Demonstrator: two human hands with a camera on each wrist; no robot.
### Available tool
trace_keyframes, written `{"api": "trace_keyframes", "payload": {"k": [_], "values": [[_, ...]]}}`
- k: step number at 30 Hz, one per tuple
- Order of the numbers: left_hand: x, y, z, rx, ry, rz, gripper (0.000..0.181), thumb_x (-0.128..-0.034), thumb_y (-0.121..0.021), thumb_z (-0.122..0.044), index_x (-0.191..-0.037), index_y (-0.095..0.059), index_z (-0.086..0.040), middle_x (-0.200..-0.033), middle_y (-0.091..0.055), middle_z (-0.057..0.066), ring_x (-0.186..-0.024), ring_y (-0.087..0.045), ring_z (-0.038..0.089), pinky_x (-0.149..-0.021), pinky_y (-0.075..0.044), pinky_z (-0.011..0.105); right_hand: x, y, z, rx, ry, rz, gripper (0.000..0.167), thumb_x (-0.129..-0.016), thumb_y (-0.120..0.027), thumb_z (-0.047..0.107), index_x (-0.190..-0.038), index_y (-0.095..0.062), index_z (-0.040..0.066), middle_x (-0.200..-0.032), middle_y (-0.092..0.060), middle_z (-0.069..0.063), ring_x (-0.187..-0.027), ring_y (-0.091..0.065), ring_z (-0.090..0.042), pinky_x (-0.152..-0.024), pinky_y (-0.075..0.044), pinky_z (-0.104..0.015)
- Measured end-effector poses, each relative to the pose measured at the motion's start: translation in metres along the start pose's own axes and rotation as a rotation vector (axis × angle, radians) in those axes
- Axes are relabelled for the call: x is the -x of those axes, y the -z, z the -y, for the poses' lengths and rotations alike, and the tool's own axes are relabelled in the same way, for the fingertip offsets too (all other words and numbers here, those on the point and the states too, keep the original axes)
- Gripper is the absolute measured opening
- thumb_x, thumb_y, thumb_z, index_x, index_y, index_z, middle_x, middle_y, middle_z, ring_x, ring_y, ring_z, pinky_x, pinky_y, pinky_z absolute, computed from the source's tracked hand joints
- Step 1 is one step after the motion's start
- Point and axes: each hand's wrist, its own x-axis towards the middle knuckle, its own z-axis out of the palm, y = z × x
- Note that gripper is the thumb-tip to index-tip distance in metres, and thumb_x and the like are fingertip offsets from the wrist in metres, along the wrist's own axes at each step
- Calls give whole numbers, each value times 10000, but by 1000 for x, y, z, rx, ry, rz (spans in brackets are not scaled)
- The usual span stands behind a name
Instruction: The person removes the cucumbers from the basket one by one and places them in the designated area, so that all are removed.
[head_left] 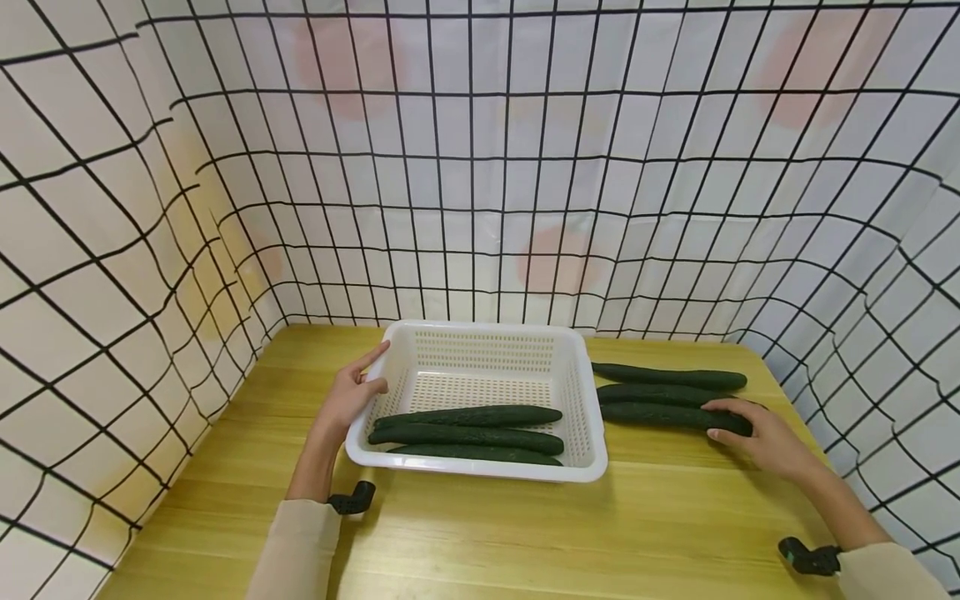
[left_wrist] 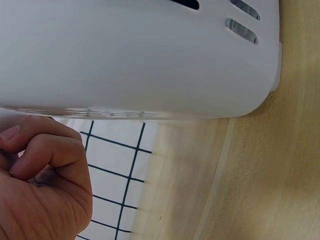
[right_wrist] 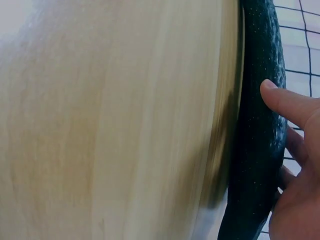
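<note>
A white plastic basket (head_left: 593,408) with slotted walls stands mid-table, holding 3 dark green cucumbers (head_left: 468,435) along its near side. My left hand (head_left: 351,395) grips its left rim, thumb over the edge; in the left wrist view, curled fingers of the left hand (left_wrist: 45,180) sit against the basket's outer wall (left_wrist: 150,60). To the right of the basket, my right hand (head_left: 761,437) holds the right end of the nearest cucumber (head_left: 652,414) between thumb and fingers. The right wrist view has the thumb pressed on that cucumber (right_wrist: 257,125). Whether it touches the table is unclear.
Two more cucumbers lie behind the held one, a middle one (head_left: 652,393) close against it and a far one (head_left: 675,377) set apart. The wooden table (head_left: 480,533) is bordered at the back and sides by black wire grid (head_left: 472,212) over pale fabric.
</note>
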Motion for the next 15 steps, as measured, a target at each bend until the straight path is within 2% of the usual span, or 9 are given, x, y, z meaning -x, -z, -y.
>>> {"api": "trace_keyframes", "payload": {"k": [10, 15], "values": [[0, 0, 0, 8, -3, 3, 744, -913, -580, -4, -1602, -395, -213, -1449, -526, 332, -1062, -603, 301, -788, -574, 360, -3, -2, -2, 102, 41, -19, 442, -937, -755, 305, -1314, -673, 89, -1332, -641, -261, -1229, -542, -530, -927, -454, -677], [0, 0, 0, 8, -3, 2, 744, -910, -578, -4, -1602, -395, -208, -1453, -523, 331, -1051, -603, 300, -785, -573, 359, -6, -1, 6, 121, 76, -72, 425, -924, -772, 255, -1285, -677, 52, -1258, -678, -222, -1136, -602, -459, -895, -477, -626]]}}
